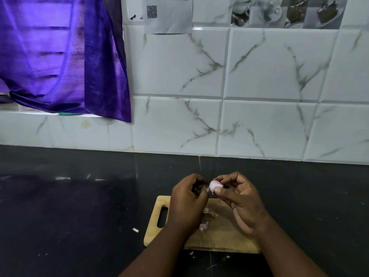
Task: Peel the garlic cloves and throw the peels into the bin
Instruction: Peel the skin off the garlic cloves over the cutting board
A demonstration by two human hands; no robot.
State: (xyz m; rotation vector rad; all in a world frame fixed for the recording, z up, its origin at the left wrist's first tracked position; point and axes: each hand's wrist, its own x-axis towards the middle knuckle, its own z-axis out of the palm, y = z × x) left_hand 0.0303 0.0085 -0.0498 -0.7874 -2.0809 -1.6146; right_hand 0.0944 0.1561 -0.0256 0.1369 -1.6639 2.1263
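White QR-code sheet [167, 16] above garlic clove [214, 185]

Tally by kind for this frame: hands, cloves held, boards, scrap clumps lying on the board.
Hands: 2, left hand and right hand
Garlic clove, pinched in the right hand: 1
Cutting board: 1
Scrap clumps on the board: 2, upper clump, lower clump
Total: 6

Two hands are working, the left hand [187, 202] and the right hand [239, 204], with one garlic clove [214, 184] between them. One cutting board [154, 234] is lying on the counter [79, 206], carrying two peel clumps [203, 226]. One peel scrap [135, 229] is lying off the board's left edge. One curtain [60, 56] and one paper sheet [169, 17] are hanging behind.
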